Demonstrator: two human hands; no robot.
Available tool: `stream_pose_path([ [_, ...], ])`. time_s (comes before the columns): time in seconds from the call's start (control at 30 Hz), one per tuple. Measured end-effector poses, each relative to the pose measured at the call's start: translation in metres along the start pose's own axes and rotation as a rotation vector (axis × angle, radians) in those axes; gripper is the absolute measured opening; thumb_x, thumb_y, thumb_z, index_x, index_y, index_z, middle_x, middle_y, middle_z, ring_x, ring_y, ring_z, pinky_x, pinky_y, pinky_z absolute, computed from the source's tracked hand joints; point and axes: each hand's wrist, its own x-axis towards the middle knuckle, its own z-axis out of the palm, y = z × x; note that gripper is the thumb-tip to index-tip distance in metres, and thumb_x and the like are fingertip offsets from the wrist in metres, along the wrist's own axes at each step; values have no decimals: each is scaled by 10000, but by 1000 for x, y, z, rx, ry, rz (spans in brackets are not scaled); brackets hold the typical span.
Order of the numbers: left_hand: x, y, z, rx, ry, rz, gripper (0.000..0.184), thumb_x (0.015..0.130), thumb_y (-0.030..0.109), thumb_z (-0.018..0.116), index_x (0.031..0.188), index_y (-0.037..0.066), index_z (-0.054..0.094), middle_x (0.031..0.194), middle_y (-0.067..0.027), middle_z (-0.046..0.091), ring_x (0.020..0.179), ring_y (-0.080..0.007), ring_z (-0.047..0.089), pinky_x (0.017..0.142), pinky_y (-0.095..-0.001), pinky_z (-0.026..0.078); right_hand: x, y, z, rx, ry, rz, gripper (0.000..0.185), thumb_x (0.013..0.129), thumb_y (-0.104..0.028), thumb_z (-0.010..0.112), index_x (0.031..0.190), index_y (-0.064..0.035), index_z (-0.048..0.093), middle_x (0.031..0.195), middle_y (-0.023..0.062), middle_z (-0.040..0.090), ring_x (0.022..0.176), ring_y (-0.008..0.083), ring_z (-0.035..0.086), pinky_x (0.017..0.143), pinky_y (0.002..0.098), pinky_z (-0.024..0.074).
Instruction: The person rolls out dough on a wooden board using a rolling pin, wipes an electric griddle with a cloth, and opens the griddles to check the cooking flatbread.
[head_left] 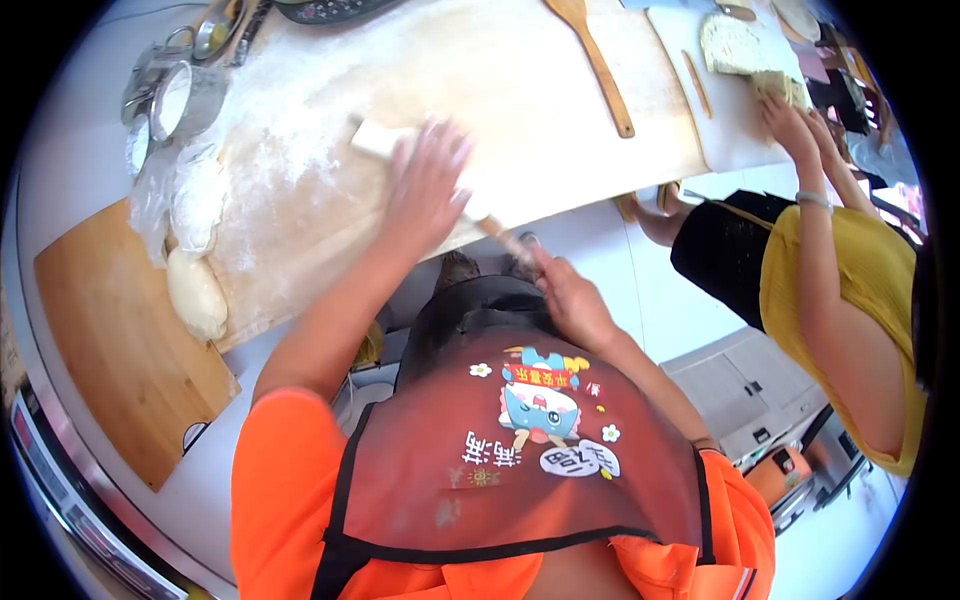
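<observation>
My left hand [422, 190] lies with fingers stretched over a strip of white dough [378, 140] on the floured board. The dough seems to lie along or around a thin wooden rolling pin [494, 229], which slants down toward me past the board's front edge. My right hand [572, 300] is closed around the near end of this pin, just off the board. Part of the dough is hidden beneath my left hand, and both hands are slightly blurred.
Left on the floured board [300, 230] are a metal pot [188, 100], a plastic bag [200, 195] and a dough lump [196, 295]. A wooden spatula [600, 75] lies farther back. At right, a person in a yellow top [835, 290] handles dough [778, 87].
</observation>
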Motion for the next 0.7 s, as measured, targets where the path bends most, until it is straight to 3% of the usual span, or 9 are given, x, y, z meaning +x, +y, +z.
stream_pose_path([
  [0.13,179,80,27,-165,229,287,633,1037,482,493,1598,207,390,1711,-49,273,1595,-229,179,1275,-570,80,-2,23,-33,-110,209,59,542,995,-3,517,1525,-90,442,1055,183,624,901,373,659,805,438,551],
  [0.2,187,89,26,-78,229,261,638,1043,497,480,1605,213,378,1717,-40,255,1598,-220,170,1276,-575,61,-5,17,-46,-271,292,61,616,973,11,517,1562,-127,397,1060,182,631,877,377,672,752,468,559],
  [0.27,164,74,36,-105,125,225,638,1039,513,483,1597,215,397,1718,-33,252,1592,-210,184,1264,-616,44,-15,22,-31,-256,258,43,650,964,0,544,1574,-150,375,1090,185,624,874,391,672,761,485,554],
  [0.33,106,43,-6,112,-244,-4,645,982,469,586,1562,216,464,1703,-38,291,1587,-248,200,1231,-668,74,-12,21,-2,-94,147,86,728,943,-37,605,1597,-191,327,1176,202,597,951,433,663,830,516,545],
  [0.37,62,22,-7,33,-156,-62,649,953,420,630,1549,209,485,1696,-49,313,1587,-258,199,1229,-665,84,-11,10,14,42,128,52,671,965,-45,626,1576,-124,360,1195,219,605,1073,417,642,924,430,538],
  [0.4,21,0,-9,107,-40,-51,599,930,350,655,1497,194,542,1627,-72,426,1540,-279,306,1232,-657,79,-6,-5,25,162,84,31,644,979,-107,650,1560,-94,373,1265,229,590,1131,408,628,966,419,522],
  [0.47,-35,-38,-29,53,-11,-134,510,959,309,660,1439,163,571,1550,-73,510,1490,-316,368,1219,-640,133,10,-9,52,314,-36,-38,557,1016,-133,615,1529,-76,404,1287,218,589,1134,373,629,976,412,511],
  [0.5,-44,-54,-39,23,60,-224,424,948,242,667,1357,146,616,1461,-73,572,1416,-295,446,1191,-589,223,16,-17,55,383,-111,-90,515,1026,-125,596,1508,-69,425,1268,211,597,1109,357,637,972,410,511],
  [0.7,42,-72,-50,-560,388,-482,189,901,70,653,1075,62,724,1039,-124,712,960,-294,686,866,-380,544,11,-13,41,273,191,42,375,1039,-83,547,1408,-43,497,1172,179,609,1010,302,644,930,389,515],
])
